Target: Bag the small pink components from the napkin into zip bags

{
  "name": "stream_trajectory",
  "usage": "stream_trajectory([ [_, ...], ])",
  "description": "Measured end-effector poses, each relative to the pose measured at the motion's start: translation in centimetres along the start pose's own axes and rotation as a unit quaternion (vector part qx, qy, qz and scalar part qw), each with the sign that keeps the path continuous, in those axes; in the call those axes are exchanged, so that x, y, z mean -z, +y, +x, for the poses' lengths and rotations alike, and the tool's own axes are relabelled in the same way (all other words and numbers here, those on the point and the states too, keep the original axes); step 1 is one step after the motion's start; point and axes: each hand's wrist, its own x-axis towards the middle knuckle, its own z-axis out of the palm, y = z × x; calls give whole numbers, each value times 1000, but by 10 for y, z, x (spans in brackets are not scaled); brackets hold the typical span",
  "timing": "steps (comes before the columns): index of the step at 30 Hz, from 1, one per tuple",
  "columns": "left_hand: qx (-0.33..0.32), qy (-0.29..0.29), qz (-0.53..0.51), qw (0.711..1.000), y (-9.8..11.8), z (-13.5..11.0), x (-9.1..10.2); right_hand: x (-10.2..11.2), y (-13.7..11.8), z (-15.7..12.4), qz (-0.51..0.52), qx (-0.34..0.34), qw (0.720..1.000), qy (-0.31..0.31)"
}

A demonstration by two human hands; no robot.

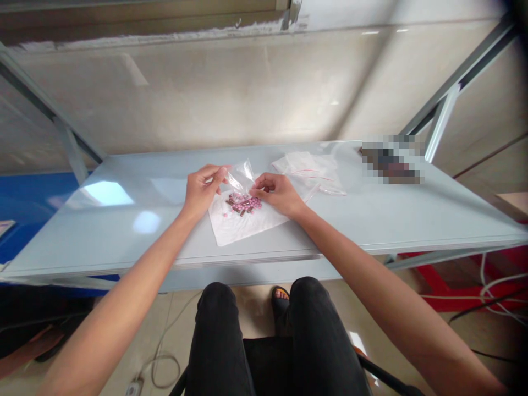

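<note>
A small clear plastic bag [242, 175] is stretched between my two hands above the table. My left hand [203, 190] pinches its left edge with thumb and fingertips. On the other side my right hand [277, 192] has its fingers closed at the bag's lower right corner. Just below lies a small heap of pink beads and dark brown capsule-shaped pieces [243, 204]. The heap rests on a flat white sheet or bag [231, 234]; which of the two I cannot tell. Whether anything is inside the clear bag is too small to make out.
Several clear zip bags with red strips [309, 169] lie right of my hands. A blurred-out dark object [391, 165] is at the table's [124, 231] back right. Metal frame posts [443, 118] rise at both ends. Cables [165, 357] run on the floor.
</note>
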Motion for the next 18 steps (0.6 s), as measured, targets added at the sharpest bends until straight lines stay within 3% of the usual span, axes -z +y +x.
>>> stream_trajectory([
  [6, 51, -20, -71, 996, -1, -2, -2, 0, -4, -1, 79, -33, 996, -1],
  [11, 87, -57, -34, 994, 2, -5, 3, 0, -12, 0, 146, -78, 986, 5],
  [18, 90, -46, 24, 995, 1, -6, 8, -2, -19, 3, 121, -65, 990, -4],
])
